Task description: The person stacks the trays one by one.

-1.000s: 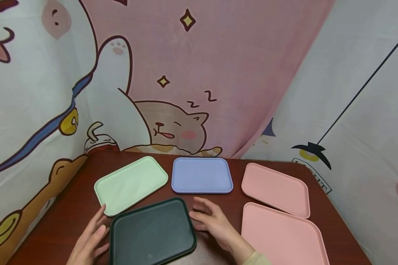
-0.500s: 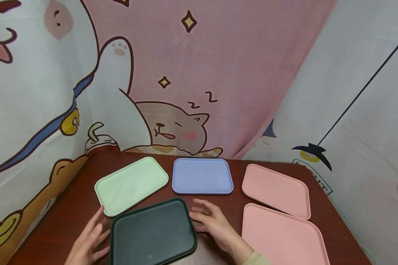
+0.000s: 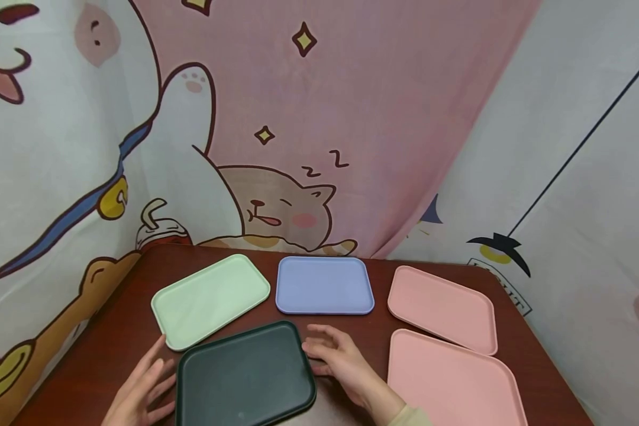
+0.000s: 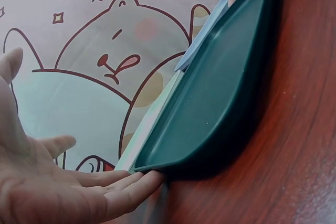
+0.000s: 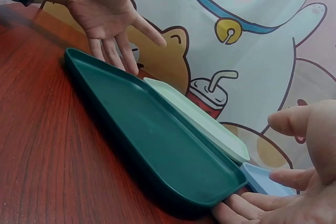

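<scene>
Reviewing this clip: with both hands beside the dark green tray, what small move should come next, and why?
Probably have the left hand and right hand close gently on the dark green tray: they flank its opposite sides, at or very near its rim, yet neither grips it.

Through my remote feed I counted one dark green tray [image 3: 245, 376], one pale green tray [image 3: 210, 302], one blue tray [image 3: 325, 286] and two pink trays [image 3: 455, 378], five altogether, on one table [image 3: 114, 331]. I had two hands in view, one left hand [image 3: 138, 390] and one right hand [image 3: 346, 367]. My head view also showed three printed stars [image 3: 304, 39] and two printed Zs [image 3: 310, 171].
</scene>
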`<state>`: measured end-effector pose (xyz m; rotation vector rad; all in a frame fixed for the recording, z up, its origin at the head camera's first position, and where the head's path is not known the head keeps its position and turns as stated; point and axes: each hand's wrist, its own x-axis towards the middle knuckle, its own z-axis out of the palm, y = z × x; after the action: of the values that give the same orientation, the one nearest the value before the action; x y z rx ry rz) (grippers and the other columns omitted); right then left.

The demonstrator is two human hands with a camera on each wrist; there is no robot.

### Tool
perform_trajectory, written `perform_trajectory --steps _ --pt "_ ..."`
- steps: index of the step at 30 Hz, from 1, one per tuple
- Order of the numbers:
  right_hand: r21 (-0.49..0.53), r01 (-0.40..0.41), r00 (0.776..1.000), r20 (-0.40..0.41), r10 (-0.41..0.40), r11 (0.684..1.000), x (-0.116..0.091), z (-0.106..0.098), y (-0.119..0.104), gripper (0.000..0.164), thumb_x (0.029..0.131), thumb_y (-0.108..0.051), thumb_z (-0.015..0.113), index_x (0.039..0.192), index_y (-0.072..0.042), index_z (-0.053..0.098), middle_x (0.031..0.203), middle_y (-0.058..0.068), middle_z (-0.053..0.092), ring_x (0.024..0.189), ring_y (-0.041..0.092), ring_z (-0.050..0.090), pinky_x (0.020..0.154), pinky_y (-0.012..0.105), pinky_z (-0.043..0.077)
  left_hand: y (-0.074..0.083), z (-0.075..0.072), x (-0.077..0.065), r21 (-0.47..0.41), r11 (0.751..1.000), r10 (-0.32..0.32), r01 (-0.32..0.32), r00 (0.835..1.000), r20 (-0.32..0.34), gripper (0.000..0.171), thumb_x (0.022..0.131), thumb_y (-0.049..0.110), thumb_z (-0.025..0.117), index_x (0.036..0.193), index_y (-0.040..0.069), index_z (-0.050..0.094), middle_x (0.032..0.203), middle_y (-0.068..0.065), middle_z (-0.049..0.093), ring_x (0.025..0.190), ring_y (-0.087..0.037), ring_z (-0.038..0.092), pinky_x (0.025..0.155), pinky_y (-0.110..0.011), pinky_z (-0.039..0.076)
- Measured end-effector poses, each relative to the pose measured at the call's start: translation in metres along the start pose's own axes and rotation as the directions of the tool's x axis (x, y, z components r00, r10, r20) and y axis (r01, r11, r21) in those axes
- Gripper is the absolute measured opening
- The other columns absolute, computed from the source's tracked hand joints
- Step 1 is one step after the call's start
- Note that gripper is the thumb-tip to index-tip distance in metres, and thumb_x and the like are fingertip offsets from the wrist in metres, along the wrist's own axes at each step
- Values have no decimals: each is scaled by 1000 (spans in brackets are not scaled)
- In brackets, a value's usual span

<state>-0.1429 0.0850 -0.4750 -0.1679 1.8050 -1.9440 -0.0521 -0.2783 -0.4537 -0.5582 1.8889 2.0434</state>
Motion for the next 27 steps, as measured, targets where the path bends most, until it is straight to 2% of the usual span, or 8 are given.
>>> perform_trajectory --steps 7,14,19,22,27 --pt "-19 -2 1000 -6 2 1000 2 0 0 57 104 -23 69 150 5 50 135 22 65 119 33 64 89 48 62 -4 -1 4 11 1000 22 -22 1000 -12 93 109 66 35 169 12 -11 163 -46 8 144 -68 20 96 -67 52" --pt "0 -27 1000 -14 27 1000 3 0 -2 57 104 -24 68 149 5 50 137 21 62 121 38 63 88 49 62 -7 -5 8 -17 1000 17 -17 1000 -2 92 110 66 32 169 9 -9 162 -45 12 144 -66 23 94 -62 54" --pt "9 -39 999 -17 39 999 4 -1 -2 57 104 -25 68 149 5 51 138 20 61 120 36 64 87 49 62 -9 -10 11 -35 999 -3 2 1000 -2 93 109 67 32 169 7 -8 162 -46 15 145 -63 27 95 -60 55" --pt "13 -45 999 -26 45 999 4 -1 -1 56 104 -25 68 148 6 51 137 20 60 117 34 64 86 48 62 -12 -14 13 -60 998 2 0 1000 25 94 109 67 31 168 5 -10 161 -47 14 143 -64 29 96 -62 54" --pt "24 -66 997 -31 67 998 5 -1 -1 54 104 -24 68 146 6 52 135 20 61 115 33 66 86 48 62 -18 -20 16 -62 998 17 -15 999 45 97 110 67 30 166 -1 -11 160 -48 11 138 -59 43 101 -63 53"
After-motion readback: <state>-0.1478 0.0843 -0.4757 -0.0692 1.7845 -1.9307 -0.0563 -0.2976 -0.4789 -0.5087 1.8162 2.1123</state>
